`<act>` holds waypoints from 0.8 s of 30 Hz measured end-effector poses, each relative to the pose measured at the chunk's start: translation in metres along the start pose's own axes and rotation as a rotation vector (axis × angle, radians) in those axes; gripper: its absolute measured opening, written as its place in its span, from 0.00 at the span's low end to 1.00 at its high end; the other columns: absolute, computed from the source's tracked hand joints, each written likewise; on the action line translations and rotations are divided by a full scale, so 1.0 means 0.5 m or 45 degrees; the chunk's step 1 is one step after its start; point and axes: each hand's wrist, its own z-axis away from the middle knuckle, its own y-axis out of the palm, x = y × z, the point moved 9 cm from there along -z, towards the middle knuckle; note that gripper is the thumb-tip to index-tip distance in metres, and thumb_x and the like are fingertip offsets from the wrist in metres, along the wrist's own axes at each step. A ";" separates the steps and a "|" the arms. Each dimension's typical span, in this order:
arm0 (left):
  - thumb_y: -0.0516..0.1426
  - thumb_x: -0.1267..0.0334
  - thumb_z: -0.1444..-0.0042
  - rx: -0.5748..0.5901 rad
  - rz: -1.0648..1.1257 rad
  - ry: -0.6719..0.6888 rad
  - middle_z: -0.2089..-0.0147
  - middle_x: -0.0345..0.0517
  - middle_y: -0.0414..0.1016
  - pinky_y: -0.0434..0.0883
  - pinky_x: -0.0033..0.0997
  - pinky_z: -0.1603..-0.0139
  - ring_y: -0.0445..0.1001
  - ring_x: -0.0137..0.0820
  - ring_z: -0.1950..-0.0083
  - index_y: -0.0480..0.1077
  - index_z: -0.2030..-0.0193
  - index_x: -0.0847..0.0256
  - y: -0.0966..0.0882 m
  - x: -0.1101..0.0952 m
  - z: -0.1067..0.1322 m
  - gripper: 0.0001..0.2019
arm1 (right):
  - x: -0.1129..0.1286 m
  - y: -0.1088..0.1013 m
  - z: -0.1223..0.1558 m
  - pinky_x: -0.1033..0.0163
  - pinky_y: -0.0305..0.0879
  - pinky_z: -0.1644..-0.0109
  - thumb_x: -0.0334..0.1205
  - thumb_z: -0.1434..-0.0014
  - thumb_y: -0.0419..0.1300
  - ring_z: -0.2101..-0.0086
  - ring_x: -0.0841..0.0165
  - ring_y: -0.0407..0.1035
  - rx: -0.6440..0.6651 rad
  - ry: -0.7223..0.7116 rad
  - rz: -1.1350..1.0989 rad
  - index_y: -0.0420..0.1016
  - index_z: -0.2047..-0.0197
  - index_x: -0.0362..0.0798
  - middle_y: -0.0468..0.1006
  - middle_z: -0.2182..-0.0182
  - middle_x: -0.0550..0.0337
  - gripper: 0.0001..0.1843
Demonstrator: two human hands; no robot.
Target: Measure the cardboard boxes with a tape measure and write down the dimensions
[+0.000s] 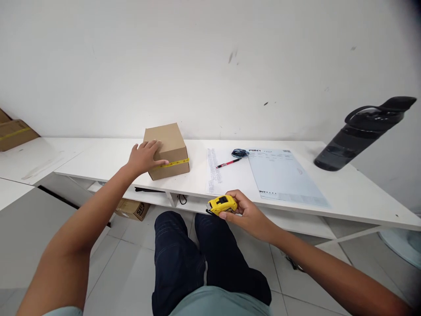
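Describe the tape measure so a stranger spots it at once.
Find the near edge of the white desk. There the right hand holds the tape measure. Its chunky, bright yellow body sets it apart from the slim red pen on the paper.

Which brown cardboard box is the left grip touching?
The brown cardboard box on the white tabletop, beside the handwritten white paper; the black-lettered box sits below, the other boxes at far left.

Scuffed wht wall (204, 66), wht desk (105, 153) w/ undershelf (302, 224), gry tiled flr (120, 272)
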 end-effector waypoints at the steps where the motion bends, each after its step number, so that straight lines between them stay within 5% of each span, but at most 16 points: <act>1: 0.56 0.37 0.39 0.028 0.032 -0.010 0.24 0.50 0.58 0.62 0.54 0.31 0.58 0.51 0.26 0.57 0.26 0.54 0.010 0.010 -0.002 0.39 | -0.001 -0.002 -0.001 0.60 0.67 0.60 0.57 0.43 0.68 0.64 0.67 0.68 -0.005 -0.001 -0.013 0.65 0.51 0.55 0.71 0.61 0.63 0.25; 8: 0.50 0.45 0.32 -0.071 0.090 -0.033 0.26 0.34 0.61 0.72 0.42 0.40 0.60 0.43 0.26 0.60 0.28 0.44 0.027 0.031 0.014 0.27 | 0.001 0.002 -0.014 0.58 0.70 0.59 0.55 0.43 0.68 0.64 0.66 0.70 -0.019 -0.023 -0.020 0.66 0.54 0.54 0.73 0.62 0.62 0.22; 13: 0.52 0.46 0.32 -0.051 0.046 0.001 0.27 0.35 0.63 0.74 0.44 0.44 0.62 0.45 0.27 0.62 0.29 0.44 0.015 0.009 0.033 0.26 | 0.001 0.000 -0.021 0.58 0.71 0.60 0.56 0.44 0.68 0.64 0.65 0.71 -0.055 -0.042 0.011 0.66 0.53 0.54 0.73 0.61 0.61 0.23; 20: 0.51 0.48 0.31 -0.114 -0.074 0.018 0.31 0.60 0.68 0.76 0.46 0.55 0.71 0.57 0.37 0.64 0.32 0.62 -0.018 -0.163 0.074 0.27 | 0.033 -0.002 -0.054 0.54 0.74 0.55 0.57 0.47 0.71 0.59 0.62 0.74 -0.191 -0.153 -0.113 0.67 0.49 0.54 0.76 0.58 0.58 0.29; 24: 0.48 0.48 0.30 -0.104 -0.015 -0.041 0.50 0.64 0.78 0.73 0.42 0.63 0.79 0.52 0.52 0.72 0.46 0.67 -0.058 -0.241 0.093 0.24 | 0.061 -0.010 -0.076 0.55 0.74 0.58 0.58 0.48 0.71 0.62 0.63 0.73 -0.334 -0.230 -0.117 0.68 0.48 0.54 0.77 0.59 0.58 0.30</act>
